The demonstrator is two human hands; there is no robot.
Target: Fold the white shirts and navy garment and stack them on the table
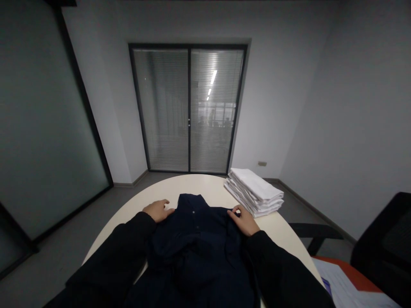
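A dark navy shirt [195,235] with a collar and a buttoned front placket lies on the round table, its collar toward the far edge. At the shirt's left shoulder is my left hand [158,210], thumb and forefinger apart, the thumb against the cloth's edge. My right hand [244,220] pinches the fabric at the right shoulder between thumb and forefinger. The lower part of the shirt is creased and runs out of view at the bottom, near my dark sleeves.
A stack of folded white cloths [255,190] sits at the table's [205,183] far right. Beyond the right edge stand a black chair [385,244] and papers [340,276] on something orange-red. A glazed double door [189,107] with blinds is ahead.
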